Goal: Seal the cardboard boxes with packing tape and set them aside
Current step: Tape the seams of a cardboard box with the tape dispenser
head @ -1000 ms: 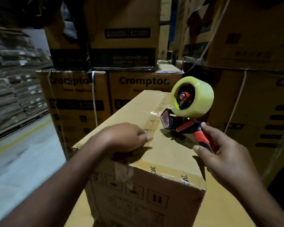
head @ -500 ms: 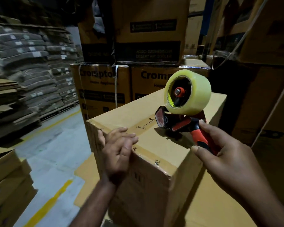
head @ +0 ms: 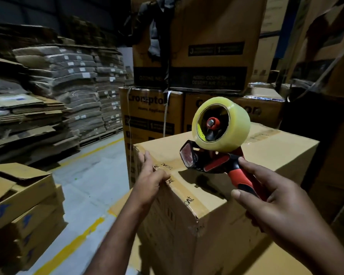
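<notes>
A brown cardboard box (head: 270, 155) stands in front of me with a strip of tape running along its top seam. My left hand (head: 149, 177) lies against the box's near left top edge, fingers pressing on the tape end where it folds over the side. My right hand (head: 274, 203) grips the red and black handle of a tape dispenser (head: 216, 161). The dispenser carries a large roll of clear tape (head: 220, 124) and hovers just above the box top, a little right of my left hand.
Printed cartons (head: 153, 120) are stacked behind the box, with more cartons (head: 326, 96) at right. A stack of closed boxes (head: 22, 205) sits at lower left. Flattened cardboard on pallets (head: 48, 100) fills the far left. Grey floor with yellow lines (head: 83, 195) lies between.
My view has swung left around the box. My left hand slid from the box top to its left top edge. The right hand has kept the dispenser over the box top.
</notes>
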{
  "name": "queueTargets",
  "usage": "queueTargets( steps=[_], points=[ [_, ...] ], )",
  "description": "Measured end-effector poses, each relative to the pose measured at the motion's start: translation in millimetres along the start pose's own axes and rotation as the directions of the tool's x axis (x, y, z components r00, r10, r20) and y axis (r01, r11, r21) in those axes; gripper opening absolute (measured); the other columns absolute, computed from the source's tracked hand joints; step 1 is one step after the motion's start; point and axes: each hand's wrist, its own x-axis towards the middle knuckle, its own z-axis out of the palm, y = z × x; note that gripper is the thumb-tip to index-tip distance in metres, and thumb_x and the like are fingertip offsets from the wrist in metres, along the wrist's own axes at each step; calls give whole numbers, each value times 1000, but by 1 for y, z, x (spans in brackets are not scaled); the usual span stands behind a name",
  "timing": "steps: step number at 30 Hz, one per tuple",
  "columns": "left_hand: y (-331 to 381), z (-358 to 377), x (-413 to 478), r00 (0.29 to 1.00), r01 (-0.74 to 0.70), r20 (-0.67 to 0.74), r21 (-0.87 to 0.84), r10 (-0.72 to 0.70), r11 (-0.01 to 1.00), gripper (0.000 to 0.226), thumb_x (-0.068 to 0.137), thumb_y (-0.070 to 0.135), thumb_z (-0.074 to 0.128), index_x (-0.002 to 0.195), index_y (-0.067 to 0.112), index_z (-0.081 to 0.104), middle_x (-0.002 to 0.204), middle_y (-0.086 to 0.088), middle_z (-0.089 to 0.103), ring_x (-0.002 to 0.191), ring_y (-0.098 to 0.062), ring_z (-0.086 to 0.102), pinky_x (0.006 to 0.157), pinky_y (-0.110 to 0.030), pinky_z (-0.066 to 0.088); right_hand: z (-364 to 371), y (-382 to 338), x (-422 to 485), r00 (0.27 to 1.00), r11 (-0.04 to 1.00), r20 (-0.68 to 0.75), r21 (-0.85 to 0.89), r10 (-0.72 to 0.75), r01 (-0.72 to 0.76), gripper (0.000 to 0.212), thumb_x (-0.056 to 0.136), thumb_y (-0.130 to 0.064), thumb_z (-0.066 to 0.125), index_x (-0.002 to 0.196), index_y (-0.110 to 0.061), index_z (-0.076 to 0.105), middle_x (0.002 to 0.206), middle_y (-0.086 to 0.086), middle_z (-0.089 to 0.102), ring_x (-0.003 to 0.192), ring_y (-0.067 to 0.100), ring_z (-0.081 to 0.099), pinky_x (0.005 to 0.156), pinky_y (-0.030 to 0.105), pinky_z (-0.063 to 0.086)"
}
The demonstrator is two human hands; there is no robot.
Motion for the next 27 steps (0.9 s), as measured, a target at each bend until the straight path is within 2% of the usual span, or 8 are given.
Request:
queueTargets(
  steps=[3,5,8,12,16,20,23,27],
  points=[
    [14,-13,-10,951,-85,-288,108,113,991,63,93,19,61,153,14,42,161,0,35,146,-13,34,121,-38,31,2,-7,3,998,998,7,44,-55,54,69,77,-41,76,132,-64,42,103,-15,62,70,18,65,66,45,57],
    [27,-21,-14,874,-138,-467,19,131,990,33,96,20,58,127,14,67,128,-5,68,117,-20,63,106,-43,50,4,-12,4,995,993,-2,75,-96,96,69,76,-41,75,131,-66,42,106,-19,61,71,16,65,66,42,57],
    [56,-25,-16,962,42,-248,-283,-115,958,30,102,31,53,104,6,70,105,-18,74,91,-26,73,79,-40,61,5,-20,3,987,983,-25,93,-159,161,70,75,-43,74,131,-67,41,114,-26,58,70,11,65,62,32,52],
    [86,-27,-14,956,292,185,-475,-230,830,63,101,52,44,119,-3,69,109,-20,72,107,-33,69,97,-47,55,8,-29,0,975,972,-27,71,-222,223,70,75,-42,75,133,-66,42,113,-33,54,78,8,65,66,31,55],
    [96,-29,-5,947,322,218,-608,-238,726,63,99,46,53,123,-11,63,115,-28,68,114,-41,67,101,-57,51,17,-33,0,946,949,-88,17,-311,314,71,77,-33,78,134,-59,46,102,-37,52,84,-4,62,68,9,49],
    [94,-32,-1,922,384,259,-700,-286,603,50,98,38,60,109,-11,60,85,-12,67,93,-34,72,98,-60,52,25,-33,2,907,922,-174,-3,-383,388,70,76,-30,80,135,-52,50,100,-47,46,95,-5,61,68,1,45],
    [97,-36,4,912,410,295,-678,-285,610,60,96,41,63,123,-12,59,121,-31,65,111,-43,67,94,-56,56,29,-34,5,881,899,-206,11,-426,438,70,77,-26,80,137,-46,51,109,-45,43,94,-31,48,75,-6,38],
    [102,-43,17,916,401,269,-650,-299,645,36,97,28,66,116,-2,64,123,-24,65,110,-35,68,77,-49,63,38,-36,9,863,885,-226,7,-453,466,70,77,-22,81,138,-40,52,114,-32,51,98,-22,48,77,-7,38]
  ],
)
